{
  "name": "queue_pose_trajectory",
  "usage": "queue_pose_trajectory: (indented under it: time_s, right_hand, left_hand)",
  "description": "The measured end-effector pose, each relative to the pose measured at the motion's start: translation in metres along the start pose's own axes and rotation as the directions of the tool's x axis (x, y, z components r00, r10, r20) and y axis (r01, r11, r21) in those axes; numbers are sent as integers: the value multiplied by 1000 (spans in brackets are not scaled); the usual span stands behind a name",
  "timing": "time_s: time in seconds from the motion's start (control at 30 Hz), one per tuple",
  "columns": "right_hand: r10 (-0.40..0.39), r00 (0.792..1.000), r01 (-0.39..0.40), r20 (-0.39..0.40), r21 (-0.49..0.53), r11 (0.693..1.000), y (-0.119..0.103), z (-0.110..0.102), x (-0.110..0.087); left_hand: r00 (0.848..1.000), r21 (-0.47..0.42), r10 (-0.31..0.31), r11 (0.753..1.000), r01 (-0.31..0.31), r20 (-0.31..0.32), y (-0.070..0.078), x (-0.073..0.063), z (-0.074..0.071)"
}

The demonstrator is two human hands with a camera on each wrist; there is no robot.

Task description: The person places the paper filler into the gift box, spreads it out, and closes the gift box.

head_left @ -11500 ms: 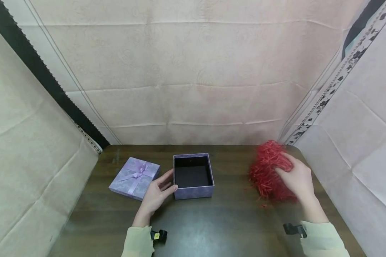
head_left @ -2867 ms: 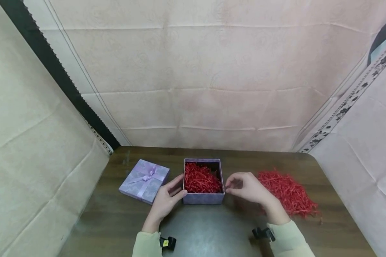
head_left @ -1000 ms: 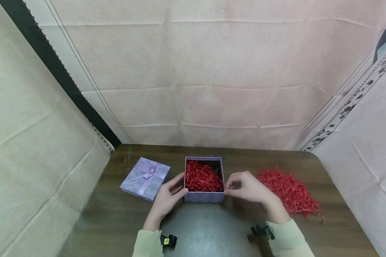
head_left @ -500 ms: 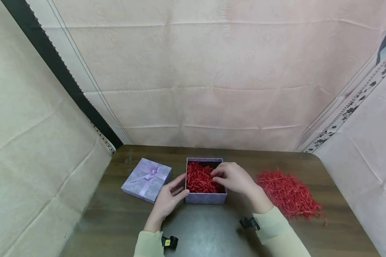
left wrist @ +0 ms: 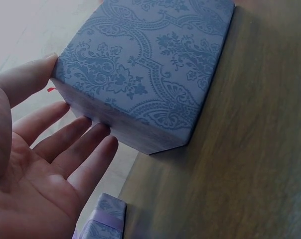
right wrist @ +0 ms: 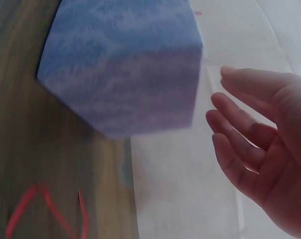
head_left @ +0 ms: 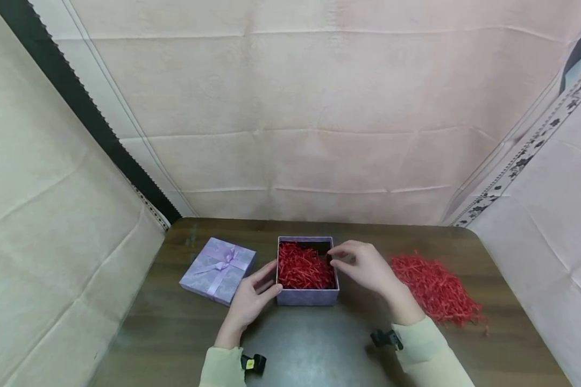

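Observation:
A purple patterned gift box [head_left: 307, 297] stands uncovered on the table, with red shredded paper [head_left: 304, 269] inside and part of its dark inner wall showing. My left hand [head_left: 248, 303] is at the box's left side; in the left wrist view its thumb meets the front corner and its nearly straight fingertips touch the side. Over the right rim is my right hand [head_left: 365, 264], its fingers loosely bent. The right wrist view shows this hand [right wrist: 260, 134] with nothing in it, apart from the box's outer wall [right wrist: 140, 89].
The lilac box lid [head_left: 208, 275], tied with a ribbon bow, lies left of the box. To the right is a loose heap of red shredded paper [head_left: 438, 290], partly behind the right forearm. Pale cloth [head_left: 290, 107] hangs behind the wooden table [head_left: 184, 344].
Red shredded paper has gone from the heap into the box since the oldest frame. In the last half second my right hand has drawn back from inside the box to its right rim.

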State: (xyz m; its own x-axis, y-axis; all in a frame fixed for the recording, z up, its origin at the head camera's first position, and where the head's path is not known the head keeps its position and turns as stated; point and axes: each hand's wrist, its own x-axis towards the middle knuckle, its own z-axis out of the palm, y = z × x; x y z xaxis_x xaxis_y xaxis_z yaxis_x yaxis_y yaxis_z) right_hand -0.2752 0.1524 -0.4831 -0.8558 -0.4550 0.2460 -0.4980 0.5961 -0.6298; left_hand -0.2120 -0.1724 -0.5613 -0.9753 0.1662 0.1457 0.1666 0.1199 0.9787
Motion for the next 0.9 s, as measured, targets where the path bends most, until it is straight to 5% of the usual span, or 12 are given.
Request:
queue_pose_trajectory:
  time_s: [0.27,0.5,0.73,0.9]
  right_hand:
    - [147,984,-156,-104,-80,985,38,-31,-44]
    - [303,939,-333,-163,-207,920,68,-56,-96]
    - [467,875,-484,-129,-247,840,86,-65,-127]
    - [515,854,-517,-78,-241,821,95,-63,-134]
  left_hand:
    - [1000,-22,-10,1000,10,-1,0,0,0]
    - [1000,-14,-9,1000,9,-1,1,-2,0]
    - [1000,-5,-4,1000,4,3,2,-1,0]
    - [1000,-10,-10,1000,10,-4,3,0,1]
